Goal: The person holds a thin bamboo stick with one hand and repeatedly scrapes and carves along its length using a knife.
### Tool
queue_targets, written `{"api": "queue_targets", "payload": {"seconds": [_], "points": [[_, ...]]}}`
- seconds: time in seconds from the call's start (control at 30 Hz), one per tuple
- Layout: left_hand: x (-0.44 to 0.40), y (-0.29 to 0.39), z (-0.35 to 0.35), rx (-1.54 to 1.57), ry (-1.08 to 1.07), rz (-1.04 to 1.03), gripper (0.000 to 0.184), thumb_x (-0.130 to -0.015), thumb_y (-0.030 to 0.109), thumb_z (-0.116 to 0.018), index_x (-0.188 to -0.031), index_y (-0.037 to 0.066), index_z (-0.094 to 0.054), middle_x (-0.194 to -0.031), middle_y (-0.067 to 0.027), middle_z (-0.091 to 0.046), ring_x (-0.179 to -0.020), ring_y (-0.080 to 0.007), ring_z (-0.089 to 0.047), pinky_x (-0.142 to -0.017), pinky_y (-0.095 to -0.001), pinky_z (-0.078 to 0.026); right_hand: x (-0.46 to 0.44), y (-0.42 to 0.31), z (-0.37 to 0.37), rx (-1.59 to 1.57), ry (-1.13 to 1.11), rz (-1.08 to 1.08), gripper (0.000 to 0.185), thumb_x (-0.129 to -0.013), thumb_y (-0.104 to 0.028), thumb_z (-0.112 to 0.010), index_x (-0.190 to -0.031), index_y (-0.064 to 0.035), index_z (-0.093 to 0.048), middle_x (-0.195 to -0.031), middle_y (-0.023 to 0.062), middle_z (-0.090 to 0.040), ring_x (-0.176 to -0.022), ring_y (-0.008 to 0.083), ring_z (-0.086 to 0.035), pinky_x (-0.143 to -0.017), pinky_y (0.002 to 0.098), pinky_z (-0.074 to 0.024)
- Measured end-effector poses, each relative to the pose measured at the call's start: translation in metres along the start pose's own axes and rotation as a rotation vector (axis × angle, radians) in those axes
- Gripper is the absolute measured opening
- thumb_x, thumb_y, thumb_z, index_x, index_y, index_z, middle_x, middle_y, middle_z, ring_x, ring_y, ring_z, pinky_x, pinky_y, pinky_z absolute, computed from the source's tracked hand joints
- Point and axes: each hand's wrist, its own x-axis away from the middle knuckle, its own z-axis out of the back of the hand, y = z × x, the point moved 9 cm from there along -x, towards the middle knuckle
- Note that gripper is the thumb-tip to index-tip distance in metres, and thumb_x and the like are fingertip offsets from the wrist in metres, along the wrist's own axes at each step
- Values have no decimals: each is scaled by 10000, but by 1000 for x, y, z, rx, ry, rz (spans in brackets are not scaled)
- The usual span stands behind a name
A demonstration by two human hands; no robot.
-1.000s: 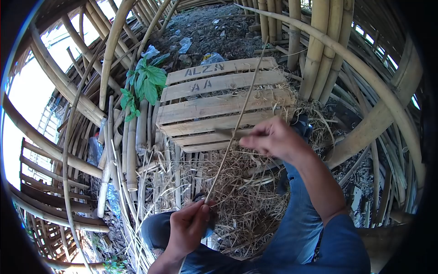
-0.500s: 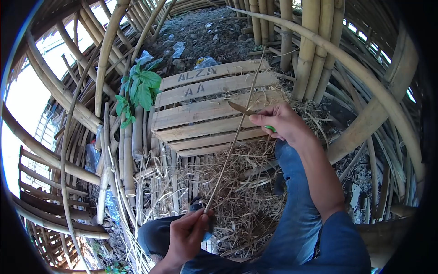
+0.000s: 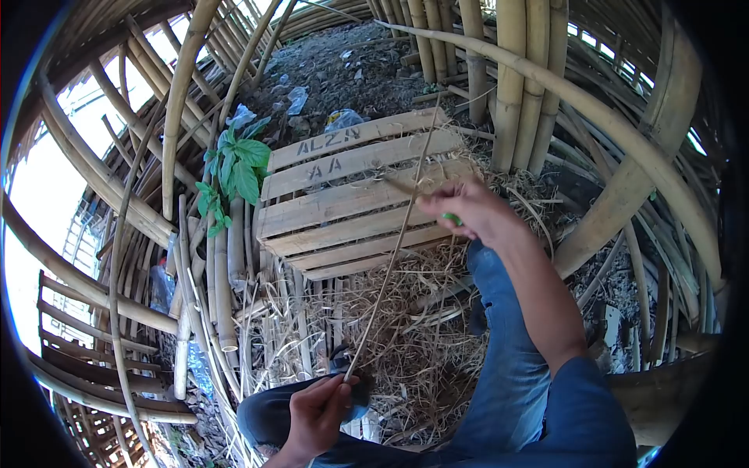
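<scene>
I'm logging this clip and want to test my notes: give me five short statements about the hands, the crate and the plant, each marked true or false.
1. The left hand pinches a thin strip. True.
2. The right hand is empty. False: it holds a knife, with a bit of green showing at the grip.
3. Dark letters are marked on the wooden crate. True.
4. The leafy plant stands to the right of the wooden crate in the picture. False: it is on the left.
5. In this view, the thin strip passes in front of part of the wooden crate. True.
</scene>
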Motion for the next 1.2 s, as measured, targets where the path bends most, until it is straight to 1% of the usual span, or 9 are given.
{"api": "queue_targets", "payload": {"seconds": [0.13,0.3,0.37,0.4,0.57,0.63,0.87,1.07,1.2], "points": [[21,1,9,-73,49,17,192,-923,148,-571,-1008,-10,-642,-774,-45,-590,-684,-76,-504,-594,-217,-401,-6,6,13,31,50,-58,131,-810,-169,-695,-794,-52,-636,-524,-30,-461,-397,48,-327,-351,202,-224],[32,-3,18,-136,118,-51,213,-936,160,-552,-993,-28,-635,-688,4,-518,-596,-62,-442,-517,-219,-353,-2,6,-25,48,-167,-13,161,-812,-196,-701,-824,-45,-649,-513,-31,-455,-399,55,-323,-352,212,-217],[38,-4,26,-255,140,-89,218,-939,163,-547,-990,-32,-633,-685,15,-511,-594,-53,-433,-508,-216,-343,-9,5,4,140,58,-71,174,-813,-212,-706,-840,-48,-656,-511,-23,-452,-403,54,-332,-364,208,-229],[41,-7,29,-227,126,-48,221,-941,167,-546,-991,-29,-635,-675,21,-509,-588,-47,-431,-503,-215,-338,-13,0,0,10,-171,-25,184,-800,-219,-720,-841,-50,-658,-521,-10,-471,-419,57,-366,-377,208,-252],[42,-25,33,-128,147,59,233,-944,182,-543,-1004,-21,-641,-631,41,-487,-548,-38,-407,-477,-214,-319,-4,9,-41,78,-258,-54,216,-803,-223,-718,-860,-26,-649,-542,-11,-496,-440,65,-401,-377,230,-286],[54,-17,38,-239,156,19,237,-945,186,-542,-1010,-19,-643,-605,55,-467,-522,-33,-384,-460,-214,-306,-19,1,42,135,340,5,220,-815,-222,-706,-860,-16,-644,-540,-9,-499,-418,57,-382,-362,217,-272],[67,-60,51,-65,180,204,250,-948,214,-538,-1020,1,-647,-589,63,-463,-506,-13,-385,-434,-187,-288,-19,29,-4,-84,10,38,231,-843,-268,-681,-770,-66,-597,-516,-28,-454,-381,38,-371,-332,199,-246],[67,-72,39,272,137,343,261,-960,249,-513,-1021,22,-627,-654,48,-490,-470,-19,-373,-415,-167,-291,-20,24,11,-364,266,203,353,-874,-362,-637,-713,-69,-522,-536,-9,-475,-381,60,-378,-331,243,-254],[63,-67,34,267,164,376,269,-962,261,-508,-1016,23,-621,-676,43,-494,-465,-22,-365,-412,-166,-275,-6,4,-25,111,248,496,417,-903,-459,-547,-742,-75,-531,-535,-3,-491,-376,90,-411,-360,264,-334]]}}
